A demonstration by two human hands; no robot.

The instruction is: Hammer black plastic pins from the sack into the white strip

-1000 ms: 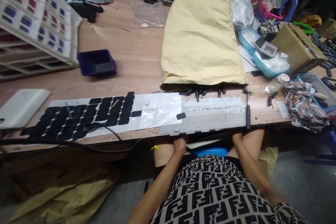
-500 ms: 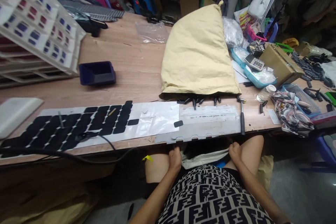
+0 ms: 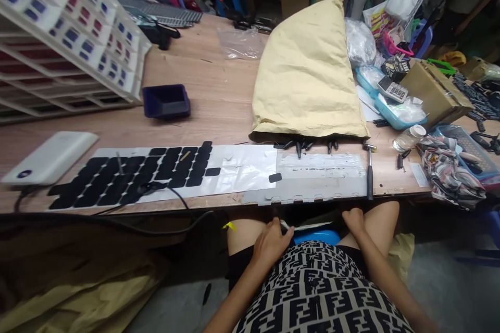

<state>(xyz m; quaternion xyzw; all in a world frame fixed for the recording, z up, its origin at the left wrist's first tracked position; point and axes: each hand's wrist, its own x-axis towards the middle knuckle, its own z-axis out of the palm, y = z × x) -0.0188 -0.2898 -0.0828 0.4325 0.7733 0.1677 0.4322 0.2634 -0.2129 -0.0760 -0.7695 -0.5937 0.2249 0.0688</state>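
Just below the table edge, over my lap, a pale bag (image 3: 312, 226) shows its light rim and dark inside. My right hand (image 3: 354, 222) is closed on the bag's right rim. At the left rim is my left hand (image 3: 271, 240), thumb spread away from the fingers; the fingertips are partly lost in shadow. A blue surface (image 3: 318, 237) shows between the bag and my patterned shirt. On the table before me lie a grey taped sheet (image 3: 320, 187), a hammer (image 3: 370, 171) and several small black pieces (image 3: 299, 149).
A large yellowish sack (image 3: 308, 73) stands mid-table. To the left are black pads (image 3: 133, 177) on white paper, a white power bank (image 3: 50, 158), a purple tray (image 3: 166, 101) and a white crate (image 3: 78, 36). A jar (image 3: 408, 138) and patterned cloth (image 3: 449, 169) sit right.
My left hand has moved right and toward me, its thumb now spread. The bag's rim has narrowed and more blue shows below. The view has shifted left, bringing the power bank fully in.
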